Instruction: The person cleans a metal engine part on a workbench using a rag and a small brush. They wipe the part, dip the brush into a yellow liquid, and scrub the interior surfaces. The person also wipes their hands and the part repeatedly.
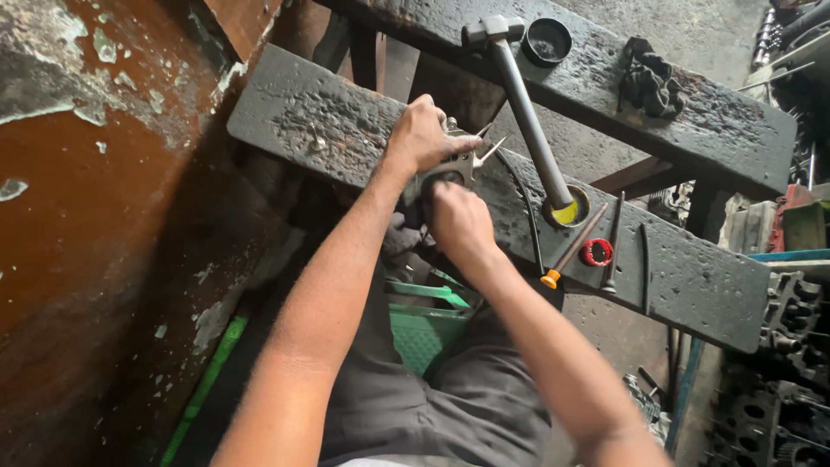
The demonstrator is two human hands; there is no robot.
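My left hand point(425, 136) grips the top of a grey metal part point(462, 161) with pointed prongs that rests on the near edge of a blackened wooden plank point(328, 130). My right hand point(456, 218) closes on the lower side of the same part, just below the plank's edge. Both forearms reach up from the bottom of the view. What lies under my palms is hidden.
A hammer point(527, 112) bridges the two planks, its handle end in a small tin with yellow paste point(566, 210). An orange-tipped tool point(571, 251), red ring point(596, 252) and thin rods lie to the right. A black cap point(547, 41) and rag point(653, 82) sit on the far plank point(726, 130). Green crate point(424, 324) below.
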